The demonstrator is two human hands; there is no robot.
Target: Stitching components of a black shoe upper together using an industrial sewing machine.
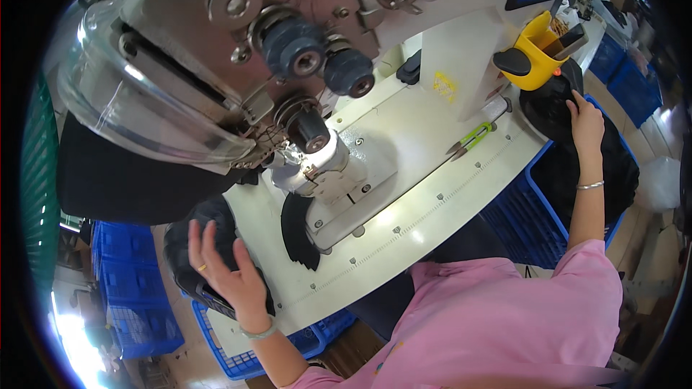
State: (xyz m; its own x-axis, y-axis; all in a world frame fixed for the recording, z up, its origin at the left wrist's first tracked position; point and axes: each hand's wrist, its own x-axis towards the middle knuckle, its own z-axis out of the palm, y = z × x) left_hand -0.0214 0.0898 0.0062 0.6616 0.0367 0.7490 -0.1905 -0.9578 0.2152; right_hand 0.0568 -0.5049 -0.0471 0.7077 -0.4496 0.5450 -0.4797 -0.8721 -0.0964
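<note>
My left hand (229,274) is raised with its fingers spread and nothing in it, beside a black fabric bundle (209,234) at the table's left end. My right hand (587,124) reaches out to the far right, over black material (551,108) by the table's edge. Its thumb and forefinger are stretched out and slightly apart; the other fingers are partly hidden. A curved stack of black fabric pieces (295,234) lies on the table, left of the sewing machine's (317,173) needle area. No hand touches that stack.
Green-handled thread snips (468,141) lie on the white table (418,209). A yellow holder (532,57) with tools stands at the back right. A blue basket (537,191) holding black material is below right; another blue basket (234,371) sits below left. The machine head (238,50) overhangs the table.
</note>
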